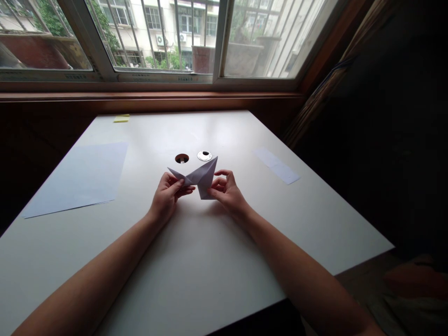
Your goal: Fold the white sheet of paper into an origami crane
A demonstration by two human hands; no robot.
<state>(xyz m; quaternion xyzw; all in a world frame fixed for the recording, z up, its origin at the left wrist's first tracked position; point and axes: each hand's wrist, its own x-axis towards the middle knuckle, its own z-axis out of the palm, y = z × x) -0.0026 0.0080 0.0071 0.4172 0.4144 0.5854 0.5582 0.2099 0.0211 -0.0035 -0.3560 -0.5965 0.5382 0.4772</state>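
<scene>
Above the white table [196, 261], left hand [167, 193] and right hand [227, 191] pinch a folded paper [201, 177].

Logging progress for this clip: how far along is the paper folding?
Done: several creases; the folded paper already has pointed flaps. In hand: left hand and right hand pinch it over the table. Left: shape looks unfinished; flat sheets lie unfolded at left.

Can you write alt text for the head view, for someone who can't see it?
The left hand and right hand pinch a folded paper over a white table below a window. A sheet lies left, a strip right.
</scene>
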